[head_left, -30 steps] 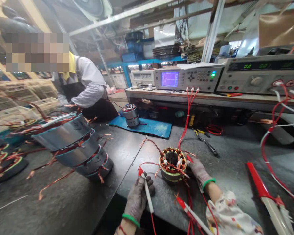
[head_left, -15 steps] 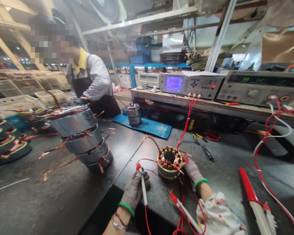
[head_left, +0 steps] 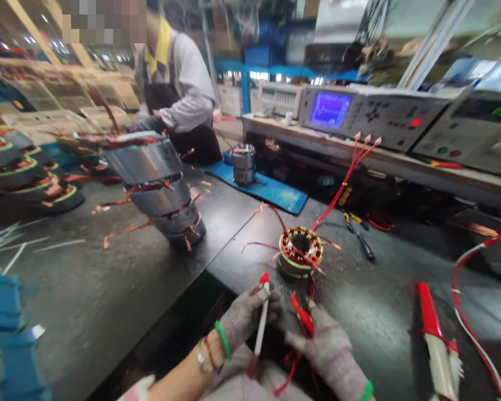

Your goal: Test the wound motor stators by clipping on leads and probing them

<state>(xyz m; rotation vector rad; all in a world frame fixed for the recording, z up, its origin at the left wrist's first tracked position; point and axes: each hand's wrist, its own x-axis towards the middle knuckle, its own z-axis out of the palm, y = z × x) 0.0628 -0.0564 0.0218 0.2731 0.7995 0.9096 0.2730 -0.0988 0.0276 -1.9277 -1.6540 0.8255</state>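
Left hand (head_left: 250, 312) curled closed round white-handled clip (head_left: 262, 328), on wearer's side of stator (head_left: 294, 266). Right hand (head_left: 332, 342) half open, fingers at red clip (head_left: 303, 316), also wearer's side of stator; firm hold, cannot tell. Stator upright, copper leads (head_left: 332, 244) splayed unclipped. Tester (head_left: 376, 114) beyond stator. Likely step: readying clips; next move calls for secure right-hand pinch.

A black-handled tool (head_left: 364, 245) is lying right of the blue mat (head_left: 281, 195); a co-worker (head_left: 187, 72) is standing beyond its left end.
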